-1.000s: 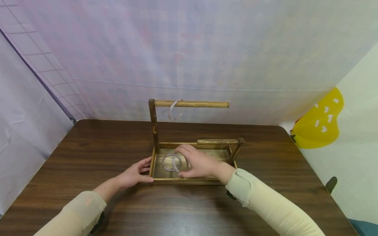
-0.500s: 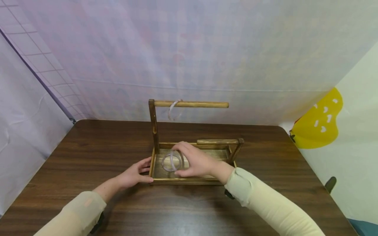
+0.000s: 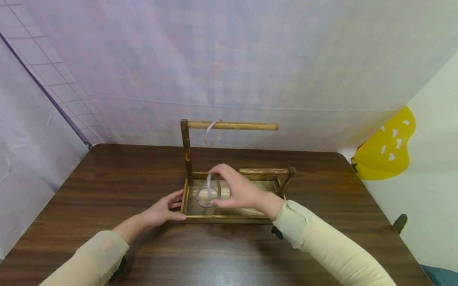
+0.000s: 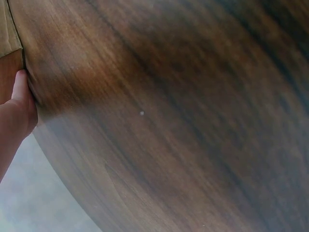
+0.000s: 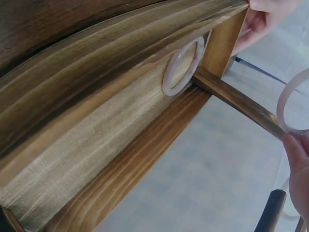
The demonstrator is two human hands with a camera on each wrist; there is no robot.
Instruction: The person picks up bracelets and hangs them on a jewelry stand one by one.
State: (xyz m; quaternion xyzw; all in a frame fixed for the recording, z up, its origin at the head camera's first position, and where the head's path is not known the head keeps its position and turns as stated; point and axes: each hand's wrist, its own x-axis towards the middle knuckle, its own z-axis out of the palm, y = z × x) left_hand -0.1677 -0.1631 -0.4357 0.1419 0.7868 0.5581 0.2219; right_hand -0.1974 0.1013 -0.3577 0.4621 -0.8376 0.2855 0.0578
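My right hand [image 3: 239, 192] pinches a pale translucent bangle [image 3: 208, 184] between thumb and fingers, upright above the tray of a wooden jewellery stand [image 3: 229, 219]. A second bangle [image 3: 197, 197] lies in the left part of the tray; it also shows in the right wrist view as a flat bangle [image 5: 168, 79]. Hanging from the stand's tall upper bar [image 3: 247, 126] is another bangle [image 3: 206, 137]. My left hand [image 3: 159, 214] rests against the tray's left end, its thumb at the front corner and its fingers fairly straight along the side.
A shorter, lower bar [image 3: 262, 171] rises from the tray's right end, its free end pointing left. The stand stands on a dark wood-grain table [image 3: 136, 174]. Behind it hangs a pale checked cloth [image 3: 243, 79]. A yellow printed shape [image 3: 386, 149] is on the right wall.
My right hand has lifted its bangle upward and slightly left from the tray. The left hand, the lying bangle and the hanging bangle stay in place.
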